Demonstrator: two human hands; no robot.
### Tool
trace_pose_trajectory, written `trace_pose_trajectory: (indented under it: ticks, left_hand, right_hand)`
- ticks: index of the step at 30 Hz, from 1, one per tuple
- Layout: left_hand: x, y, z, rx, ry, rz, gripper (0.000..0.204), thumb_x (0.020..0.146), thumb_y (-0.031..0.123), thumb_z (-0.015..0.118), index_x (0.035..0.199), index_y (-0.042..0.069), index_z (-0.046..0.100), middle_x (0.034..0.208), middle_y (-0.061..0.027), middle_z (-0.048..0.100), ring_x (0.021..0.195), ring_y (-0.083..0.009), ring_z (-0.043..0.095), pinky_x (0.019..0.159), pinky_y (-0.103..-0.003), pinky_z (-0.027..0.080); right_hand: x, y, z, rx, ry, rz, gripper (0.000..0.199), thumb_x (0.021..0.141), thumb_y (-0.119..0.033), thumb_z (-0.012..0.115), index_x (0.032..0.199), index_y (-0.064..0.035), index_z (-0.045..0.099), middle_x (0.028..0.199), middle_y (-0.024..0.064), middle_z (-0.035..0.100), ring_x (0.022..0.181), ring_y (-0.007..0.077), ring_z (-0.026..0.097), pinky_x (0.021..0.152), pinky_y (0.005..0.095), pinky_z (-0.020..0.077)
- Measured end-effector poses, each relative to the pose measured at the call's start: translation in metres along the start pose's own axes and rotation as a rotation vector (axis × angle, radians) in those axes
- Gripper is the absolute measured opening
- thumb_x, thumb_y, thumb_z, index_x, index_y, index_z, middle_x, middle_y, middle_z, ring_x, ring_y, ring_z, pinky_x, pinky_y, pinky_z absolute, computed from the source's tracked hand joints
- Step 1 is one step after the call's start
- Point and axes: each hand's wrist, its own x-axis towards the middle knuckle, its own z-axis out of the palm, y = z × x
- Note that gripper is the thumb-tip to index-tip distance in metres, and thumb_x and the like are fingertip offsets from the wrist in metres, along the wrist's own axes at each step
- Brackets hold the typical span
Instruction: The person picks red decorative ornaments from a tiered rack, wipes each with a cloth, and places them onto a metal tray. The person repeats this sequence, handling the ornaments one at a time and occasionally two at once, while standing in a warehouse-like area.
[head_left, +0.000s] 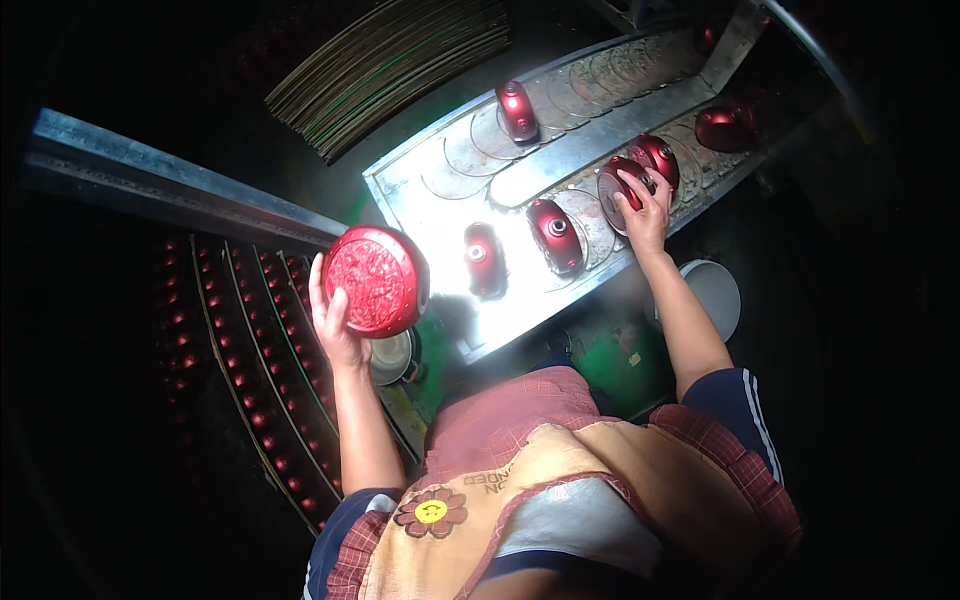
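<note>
Nearest, the left hand [335, 320] holds a round red lid [375, 280] upright, its glittery textured face toward the camera, fingers clenched behind its rim beside the dark racks [260, 380]. Farther off, the right hand [645, 215] grasps another glossy red lid [618, 185] on the bright metal desk [420, 200], fingers curled over its edge.

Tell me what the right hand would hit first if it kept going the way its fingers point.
The right hand already rests on a red round lid on the shiny metal tray. Pushed further along its fingers, it would most likely meet the next red lid just beyond, though depth is hard to judge here.
</note>
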Motion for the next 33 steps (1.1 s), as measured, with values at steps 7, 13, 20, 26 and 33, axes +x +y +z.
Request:
trace_pose_trajectory:
  ticks: [7, 13, 20, 26, 33]
  left_hand:
    - [0.105, -0.146, 0.086, 1.014, 0.183, 0.4, 0.057, 0.076, 0.014, 0.08, 0.131, 0.018, 0.063, 0.137, -0.0171, 0.048, 0.125, -0.0344, 0.052, 0.106, -0.037, 0.044]
    - [0.092, -0.228, 0.064, 1.234, 0.115, 0.2, 0.062, 0.075, 0.014, 0.079, 0.133, 0.028, 0.061, 0.149, -0.014, 0.039, 0.127, -0.042, 0.045, 0.106, -0.047, 0.045]
    - [0.046, -0.19, 0.045, 1.11, 0.032, 0.405, 0.056, 0.077, 0.013, 0.077, 0.13, 0.027, 0.065, 0.152, -0.0222, 0.035, 0.136, -0.0448, 0.038, 0.112, -0.048, 0.038]
    - [-0.046, -0.102, -0.071, 0.62, -0.275, 0.216, 0.036, 0.086, -0.003, 0.066, 0.119, 0.009, 0.07, 0.115, -0.0084, 0.067, 0.098, -0.0167, 0.067, 0.08, -0.027, 0.054]
    - [-0.128, 0.03, -0.299, 0.355, -0.035, -0.371, 0.02, 0.096, 0.006, 0.061, 0.115, 0.003, 0.069, 0.107, -0.0047, 0.071, 0.091, -0.009, 0.066, 0.073, -0.023, 0.053]
  right_hand:
    - [0.006, 0.086, 0.031, -0.079, -0.184, 0.007, 0.053, 0.083, -0.012, 0.074, 0.132, -0.0271, 0.065, 0.141, 0.0175, 0.047, 0.127, 0.0375, 0.047, 0.107, 0.0478, 0.038]
    - [0.011, 0.103, 0.019, -0.207, -0.235, -0.091, 0.062, 0.084, -0.007, 0.071, 0.141, -0.0284, 0.058, 0.152, 0.0214, 0.037, 0.136, 0.0384, 0.036, 0.114, 0.0498, 0.028]
    - [0.003, 0.021, -0.032, -0.276, -0.02, -0.1, 0.051, 0.087, -0.01, 0.068, 0.137, -0.0206, 0.06, 0.147, 0.015, 0.047, 0.134, 0.036, 0.04, 0.114, 0.0482, 0.0287]
    - [-0.057, -0.132, -0.028, 0.188, 0.09, -0.13, 0.039, 0.085, 0.009, 0.063, 0.12, -0.0063, 0.069, 0.127, 0.0105, 0.058, 0.112, 0.0222, 0.057, 0.093, 0.0324, 0.047]
    - [-0.131, -0.339, 0.022, 0.408, -0.093, -0.179, 0.04, 0.083, 0.016, 0.062, 0.116, -0.0051, 0.069, 0.114, 0.0047, 0.055, 0.09, 0.0093, 0.06, 0.078, 0.0204, 0.0484]
